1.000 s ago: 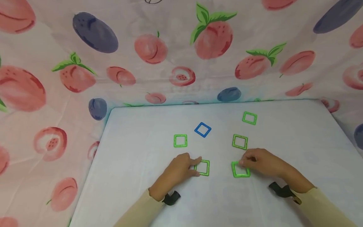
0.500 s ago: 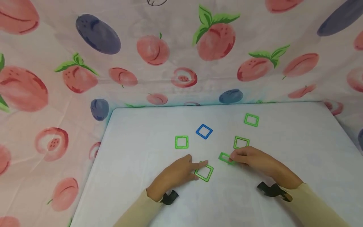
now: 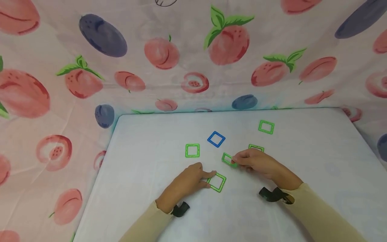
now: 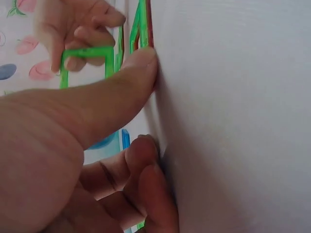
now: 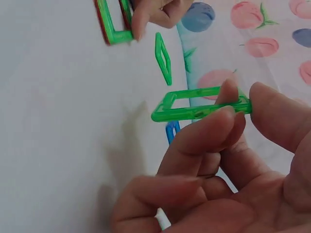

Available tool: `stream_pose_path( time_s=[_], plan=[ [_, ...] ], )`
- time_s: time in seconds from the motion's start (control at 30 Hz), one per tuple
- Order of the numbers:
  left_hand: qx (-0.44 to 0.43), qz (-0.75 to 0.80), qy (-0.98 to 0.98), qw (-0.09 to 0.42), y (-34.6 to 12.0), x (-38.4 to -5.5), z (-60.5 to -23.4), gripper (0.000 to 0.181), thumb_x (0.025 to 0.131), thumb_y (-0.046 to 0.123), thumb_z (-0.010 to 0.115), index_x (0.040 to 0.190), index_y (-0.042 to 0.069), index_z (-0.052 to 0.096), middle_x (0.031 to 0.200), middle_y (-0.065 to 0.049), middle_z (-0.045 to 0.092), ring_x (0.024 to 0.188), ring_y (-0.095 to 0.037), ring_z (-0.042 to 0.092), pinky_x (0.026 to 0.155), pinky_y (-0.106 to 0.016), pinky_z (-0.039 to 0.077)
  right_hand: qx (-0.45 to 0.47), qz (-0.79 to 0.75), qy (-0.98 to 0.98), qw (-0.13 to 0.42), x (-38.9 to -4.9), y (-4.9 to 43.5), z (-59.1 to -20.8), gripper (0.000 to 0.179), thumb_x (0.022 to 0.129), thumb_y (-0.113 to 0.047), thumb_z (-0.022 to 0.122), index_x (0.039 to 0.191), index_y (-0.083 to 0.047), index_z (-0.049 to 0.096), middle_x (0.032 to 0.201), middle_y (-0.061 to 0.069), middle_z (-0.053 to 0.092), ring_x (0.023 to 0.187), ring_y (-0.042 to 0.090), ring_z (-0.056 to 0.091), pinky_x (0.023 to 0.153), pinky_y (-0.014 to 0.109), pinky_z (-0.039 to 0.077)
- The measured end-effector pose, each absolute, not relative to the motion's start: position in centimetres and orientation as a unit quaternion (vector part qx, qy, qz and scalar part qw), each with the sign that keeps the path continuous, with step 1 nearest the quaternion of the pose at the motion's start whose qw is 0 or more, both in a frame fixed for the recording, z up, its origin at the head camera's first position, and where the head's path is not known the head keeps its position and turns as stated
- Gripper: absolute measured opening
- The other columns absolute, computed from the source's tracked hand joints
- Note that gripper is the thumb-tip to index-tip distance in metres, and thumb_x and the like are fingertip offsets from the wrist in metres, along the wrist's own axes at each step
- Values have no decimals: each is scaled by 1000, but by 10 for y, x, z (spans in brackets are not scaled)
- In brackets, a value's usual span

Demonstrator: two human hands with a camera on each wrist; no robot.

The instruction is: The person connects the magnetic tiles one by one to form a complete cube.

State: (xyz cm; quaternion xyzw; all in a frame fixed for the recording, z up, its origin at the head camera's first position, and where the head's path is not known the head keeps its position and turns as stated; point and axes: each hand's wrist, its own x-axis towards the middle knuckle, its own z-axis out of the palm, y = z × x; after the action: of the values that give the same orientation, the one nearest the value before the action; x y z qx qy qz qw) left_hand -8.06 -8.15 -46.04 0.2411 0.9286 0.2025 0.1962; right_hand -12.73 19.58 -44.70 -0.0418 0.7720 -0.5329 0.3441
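In mid-frame, the right hand (image 3: 257, 163) pinches a tilted green square (image 5: 184, 114) above the table (image 3: 145, 141), just up and right of the flat green square (image 3: 223, 184) the left hand (image 3: 187, 180) grips by its left side.

Readable text, labels, brands, numbers and signs: none | far cloth (image 3: 187, 20): black line mark (image 3: 165, 6) at its top, cut off by the view's edge; not identifiable as letter or sign | near left green frame (image 3: 222, 184); raised green frame (image 5: 182, 113) to its right: flecks too small to tell as lettering
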Motion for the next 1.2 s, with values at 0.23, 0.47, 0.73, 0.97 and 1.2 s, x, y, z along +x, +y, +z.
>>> stream_pose_path(
  time_s=[0.23, 0.47, 0.73, 0.97, 1.2],
  plan=[
    [228, 200, 937, 172, -77, -79, -461, 52, 90, 33, 77, 139, 29, 63, 92, -3, 60, 70, -10, 45, 60, -20, 40, -33, -554, 744, 373, -138, 179, -460, 34, 101, -30, 65, 114, 1, 73, 74, -2, 48, 65, 15, 41, 55, 23, 32],
    [210, 212, 938, 176, -76, -81, -463, 49, 92, 30, 75, 139, 27, 64, 91, -3, 61, 73, -10, 47, 61, -19, 41, -33, -592, 700, 397, -148, 182, -471, 36, 104, -25, 60, 115, 8, 70, 67, -3, 45, 59, 10, 39, 51, 21, 27],
    [211, 224, 936, 172, -78, -82, -462, 46, 92, 23, 76, 137, 26, 65, 91, -2, 61, 72, -10, 47, 61, -20, 42, -46, -587, 704, 397, -149, 185, -472, 38, 102, -27, 64, 118, 7, 71, 64, -4, 48, 55, 9, 41, 50, 21, 29],
    [216, 215, 939, 160, -78, -82, -463, 46, 94, 23, 74, 139, 26, 64, 89, -4, 60, 70, -10, 46, 61, -20, 41, -68, -575, 721, 381, -150, 181, -476, 38, 101, -28, 66, 117, 5, 73, 59, -4, 47, 53, 8, 40, 48, 20, 29],
    [220, 207, 941, 155, -77, -81, -463, 47, 95, 22, 73, 140, 28, 63, 90, -4, 60, 69, -11, 48, 60, -20, 42, -68, -568, 729, 377, -146, 179, -478, 36, 100, -29, 67, 116, 2, 75, 57, -3, 45, 53, 10, 41, 49, 21, 30]
  ],
)
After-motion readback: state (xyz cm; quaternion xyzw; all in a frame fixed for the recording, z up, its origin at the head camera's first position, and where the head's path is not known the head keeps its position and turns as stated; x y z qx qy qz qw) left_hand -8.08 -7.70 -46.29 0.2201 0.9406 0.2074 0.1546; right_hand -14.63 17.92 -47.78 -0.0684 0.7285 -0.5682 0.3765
